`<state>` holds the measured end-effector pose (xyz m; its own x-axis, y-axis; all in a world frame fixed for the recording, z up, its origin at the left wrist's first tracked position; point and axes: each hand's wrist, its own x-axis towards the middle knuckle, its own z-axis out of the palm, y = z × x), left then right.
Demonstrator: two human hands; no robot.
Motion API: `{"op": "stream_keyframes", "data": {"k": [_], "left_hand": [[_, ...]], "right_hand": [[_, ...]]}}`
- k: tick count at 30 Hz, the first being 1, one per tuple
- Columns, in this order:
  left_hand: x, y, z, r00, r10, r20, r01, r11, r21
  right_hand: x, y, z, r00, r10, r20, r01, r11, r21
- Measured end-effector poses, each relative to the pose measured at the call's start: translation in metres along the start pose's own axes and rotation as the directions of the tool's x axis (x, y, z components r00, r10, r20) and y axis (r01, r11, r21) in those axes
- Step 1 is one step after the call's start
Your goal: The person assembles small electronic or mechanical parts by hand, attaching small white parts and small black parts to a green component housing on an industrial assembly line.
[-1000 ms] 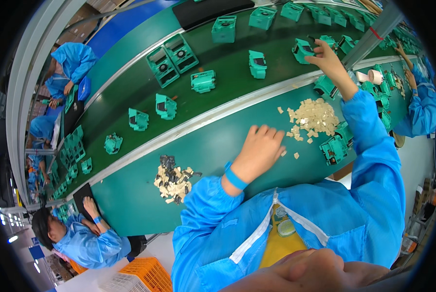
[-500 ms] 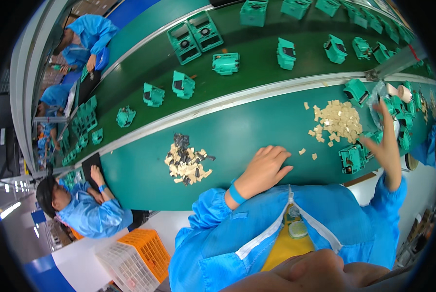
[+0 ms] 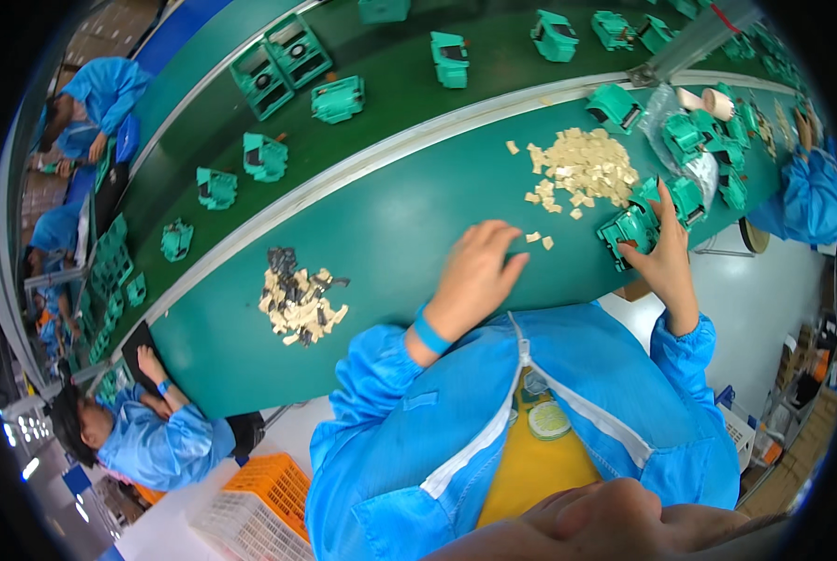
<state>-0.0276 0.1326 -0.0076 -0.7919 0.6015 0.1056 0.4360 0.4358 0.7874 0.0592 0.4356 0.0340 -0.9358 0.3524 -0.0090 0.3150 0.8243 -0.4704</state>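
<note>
My right hand (image 3: pixel 664 257) has its thumb and fingers around a teal-green plastic housing (image 3: pixel 622 236) near the right end of the green worktable (image 3: pixel 400 224). More green housings (image 3: pixel 687 198) touch or stand close behind it. My left hand (image 3: pixel 475 273), with a blue band at the wrist, hovers at or just above the table's near side. Its fingers are loosely extended with nothing in them. A heap of small cream squares (image 3: pixel 590 166) lies beyond and between my hands, and two loose cream squares (image 3: pixel 540 240) are nearest to my left fingertips.
To the left lies a pile of cream and black scraps (image 3: pixel 299 297). Past the metal rail (image 3: pixel 362 168), a dark green conveyor (image 3: pixel 381 112) carries several green housings. Clear plastic film (image 3: pixel 659 122) and pinkish rolls (image 3: pixel 715 103) sit at right. Co-workers in blue (image 3: pixel 171 435) sit around.
My right hand has come down from above the table and closed around a green housing. My left hand has lifted a little. The whole view has swung to the right.
</note>
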Motion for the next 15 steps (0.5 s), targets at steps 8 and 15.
{"op": "stream_keyframes", "data": {"k": [8,15], "left_hand": [[-0.016,-0.009,-0.039,0.971,-0.178,-0.162,0.156,0.978,-0.135],[-0.021,-0.009,-0.043,0.977,-0.161,-0.142,0.146,0.983,-0.114]], "right_hand": [[0.026,-0.036,-0.003,0.989,-0.132,-0.067,0.137,0.988,0.073],[0.033,-0.001,0.001,0.998,0.043,-0.043,-0.042,0.998,0.037]]}}
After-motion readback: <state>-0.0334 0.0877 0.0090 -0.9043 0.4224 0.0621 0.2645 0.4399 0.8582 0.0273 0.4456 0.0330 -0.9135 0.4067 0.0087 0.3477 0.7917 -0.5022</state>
